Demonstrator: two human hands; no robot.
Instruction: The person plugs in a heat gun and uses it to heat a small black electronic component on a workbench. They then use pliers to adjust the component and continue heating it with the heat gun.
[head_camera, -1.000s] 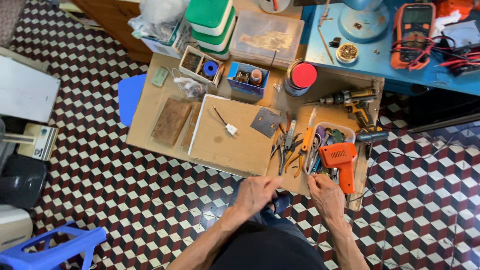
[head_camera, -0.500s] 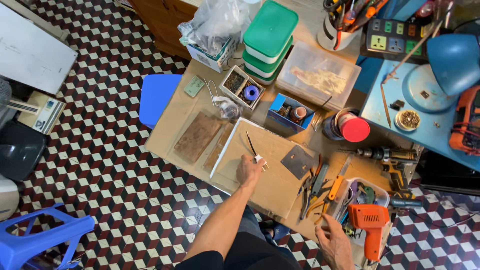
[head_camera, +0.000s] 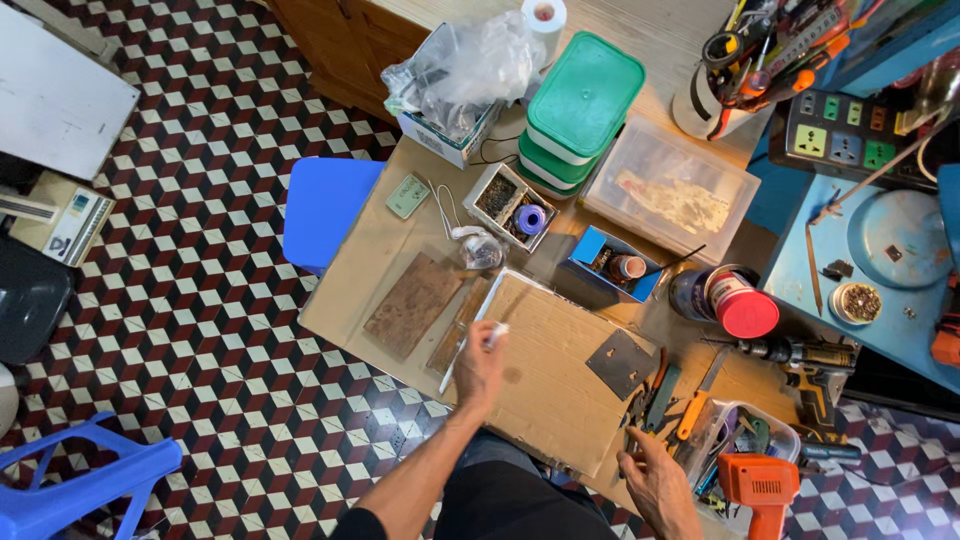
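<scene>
White tool (head_camera: 494, 333) pinched in left hand (head_camera: 480, 365) over cardboard sheet (head_camera: 560, 370) | right hand (head_camera: 655, 480) fingers loose at near edge | steady grip advised

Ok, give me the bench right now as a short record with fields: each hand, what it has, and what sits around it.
left hand: raised over the cardboard sheet, pinching a small white piece
right hand: at the bench's near edge, fingers by the loose hand tools; grip unclear
near right hand: orange power tool, dark metal plate
far side: green-lidded tubs, clear lidded box
</scene>
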